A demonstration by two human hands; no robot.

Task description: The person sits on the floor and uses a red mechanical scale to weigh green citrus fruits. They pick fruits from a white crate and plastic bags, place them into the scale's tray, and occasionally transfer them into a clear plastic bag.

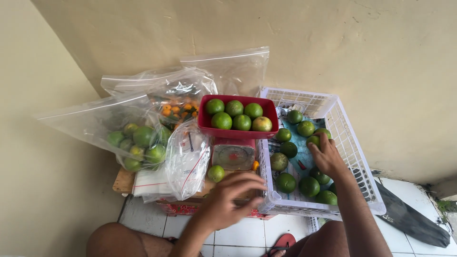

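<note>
1. Down in the white basket (354, 143), my right hand (326, 157) has its fingers curled over a green citrus fruit (314, 139) at the far side; grip looks closed on it, though the fingertips are hidden behind the fruit.
2. My left hand (233, 197) hovers near the basket's front-left corner, fingers loosely spread and blurred, holding nothing that I can see.
3. Around ten more green fruits lie loose on a blue sheet in the basket, so it reads as the stock pile.
4. Just left of it, a red tray (235, 131) sits atop a small dial scale (233, 154) with six fruits in it, one yellowish, probably there for weighing.
5. One stray green fruit (216, 173) lies beside the scale, next to a stack of clear bags (188, 164).
6. Further left, an open clear bag (135, 140) holds green fruit; behind it another bag holds small orange ones (177, 109).
7. Surface: a low wooden board over a printed box, on white floor tiles.
8. Room: plain beige walls meeting in a corner; a red sandal (283, 242) by my knees.
</note>
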